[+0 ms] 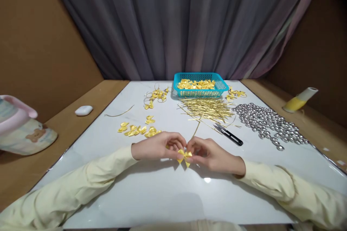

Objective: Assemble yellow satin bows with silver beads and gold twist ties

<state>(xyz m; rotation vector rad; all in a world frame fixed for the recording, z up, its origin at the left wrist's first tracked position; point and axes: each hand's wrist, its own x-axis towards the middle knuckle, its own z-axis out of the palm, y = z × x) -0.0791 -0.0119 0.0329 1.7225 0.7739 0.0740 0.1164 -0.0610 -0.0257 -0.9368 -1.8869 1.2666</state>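
A small yellow ribbon bow point(185, 154) is held between my two hands, over the near middle of the table. My left hand point(162, 147) pinches its left loop between thumb and finger. On the other side, my right hand point(210, 155) is closed on the bow's right loop. A gold twist tie point(197, 128) rises from behind the right fingertips; its lower end is hidden. Several loose yellow bows point(137, 130) lie just beyond my left hand. Black thread snips point(229, 135) rest beyond my right hand.
A blue basket point(223, 88) of yellow bows stands at the back, behind a pile of gold twist ties point(207, 109). Many silver beads point(268, 122) spread at right. Finished-looking wired bows point(158, 95) lie back left. A yellow-and-white tube point(299, 100) and a white case point(84, 110) flank the white table point(130, 198).
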